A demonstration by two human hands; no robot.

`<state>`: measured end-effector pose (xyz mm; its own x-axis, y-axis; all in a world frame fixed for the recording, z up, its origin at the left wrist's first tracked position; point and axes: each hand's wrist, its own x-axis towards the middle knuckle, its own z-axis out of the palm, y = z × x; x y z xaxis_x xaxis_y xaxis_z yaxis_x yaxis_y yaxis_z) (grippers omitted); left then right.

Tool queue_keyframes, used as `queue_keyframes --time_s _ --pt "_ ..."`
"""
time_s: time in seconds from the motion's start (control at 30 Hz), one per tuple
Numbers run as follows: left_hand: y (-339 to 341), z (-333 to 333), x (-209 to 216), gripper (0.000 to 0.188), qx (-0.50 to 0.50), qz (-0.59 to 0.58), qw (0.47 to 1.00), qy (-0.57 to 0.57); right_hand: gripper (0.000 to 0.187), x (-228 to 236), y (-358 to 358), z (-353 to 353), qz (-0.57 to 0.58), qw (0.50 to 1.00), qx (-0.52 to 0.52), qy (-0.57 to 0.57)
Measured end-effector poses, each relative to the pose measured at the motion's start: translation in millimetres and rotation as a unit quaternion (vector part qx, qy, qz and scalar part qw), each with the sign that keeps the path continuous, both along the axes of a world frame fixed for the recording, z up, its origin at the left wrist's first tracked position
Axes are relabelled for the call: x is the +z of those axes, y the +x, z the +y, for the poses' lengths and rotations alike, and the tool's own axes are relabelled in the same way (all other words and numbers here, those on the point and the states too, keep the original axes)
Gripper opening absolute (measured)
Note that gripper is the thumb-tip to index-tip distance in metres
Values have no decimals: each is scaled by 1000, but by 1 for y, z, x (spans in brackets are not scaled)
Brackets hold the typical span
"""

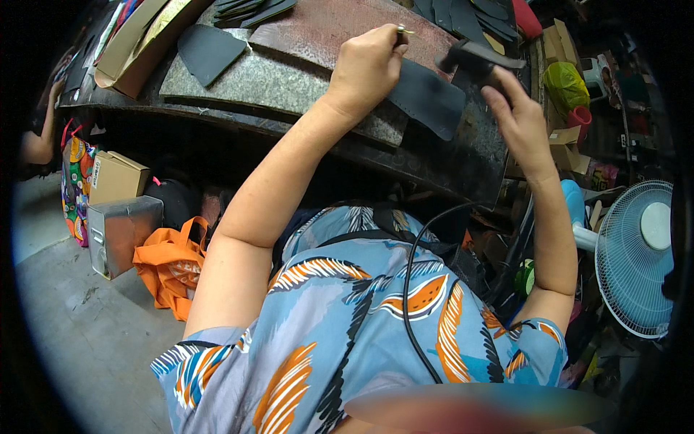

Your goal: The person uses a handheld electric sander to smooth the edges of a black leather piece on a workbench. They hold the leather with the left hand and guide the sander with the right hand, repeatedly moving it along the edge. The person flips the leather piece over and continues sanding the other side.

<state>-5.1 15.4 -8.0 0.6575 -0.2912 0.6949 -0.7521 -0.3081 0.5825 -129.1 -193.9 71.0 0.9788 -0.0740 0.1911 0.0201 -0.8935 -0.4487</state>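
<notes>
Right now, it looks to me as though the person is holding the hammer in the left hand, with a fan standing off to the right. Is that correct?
Not quite: the head view shows the hammer in the right hand, not the left hand. The fan does stand off to the person's right.
</notes>
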Motion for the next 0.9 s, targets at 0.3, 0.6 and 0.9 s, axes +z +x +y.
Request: queue_keyframes --time_s 0.3,0.6,0.9 --pt "6 3 -6 11 -56 218 966 -129 47 -24 -5 -10 7 999 -9 -41" --pt "6 5 5 13 -52 48 996 54 33 44 0 12 -242 942 126 196" --pt "3 -5 -4 12 -13 27 1000 -7 45 -8 -3 -3 -8 999 -16 34"
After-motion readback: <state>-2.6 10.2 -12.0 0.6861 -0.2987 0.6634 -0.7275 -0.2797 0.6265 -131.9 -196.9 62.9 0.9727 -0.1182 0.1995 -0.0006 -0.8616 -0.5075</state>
